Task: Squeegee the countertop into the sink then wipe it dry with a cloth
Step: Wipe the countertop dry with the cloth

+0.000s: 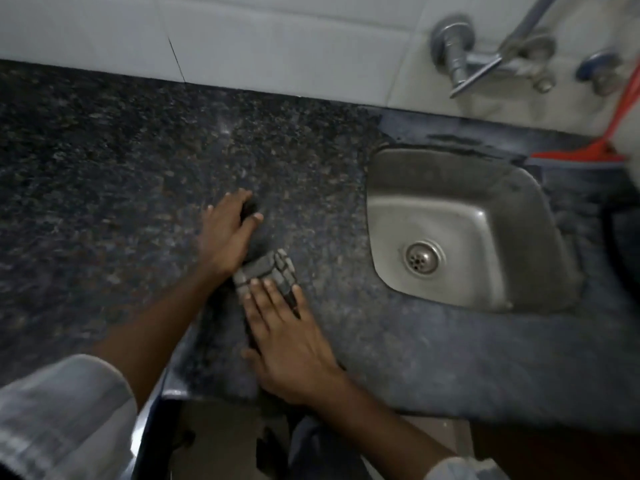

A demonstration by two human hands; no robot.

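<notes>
Low in the frame, at the lower left, a pale sleeve [59,414] fills the corner, closest to the camera. Just past it is the front edge of the dark speckled countertop [104,168], which cuts across the bottom of the frame.

Both hands lie flat on a dark checked cloth [266,271] near the middle. Right hand [287,344] presses down on the near part of the cloth, fingers straight and spread, not curled around it. Left hand [227,230] lies open on the far part, palm down, fingertips at the cloth's dark far end. Neither hand grips anything.

To the right of the cloth, past a strip of bare counter, sits the steel sink [460,230] with its round drain. Lots of open counter stretches to the left and up to the white tiled wall [242,36]. At the upper right, a metal tap [457,60] sticks out from the wall, and a red squeegee [602,147] leans at the far right edge behind the sink.
</notes>
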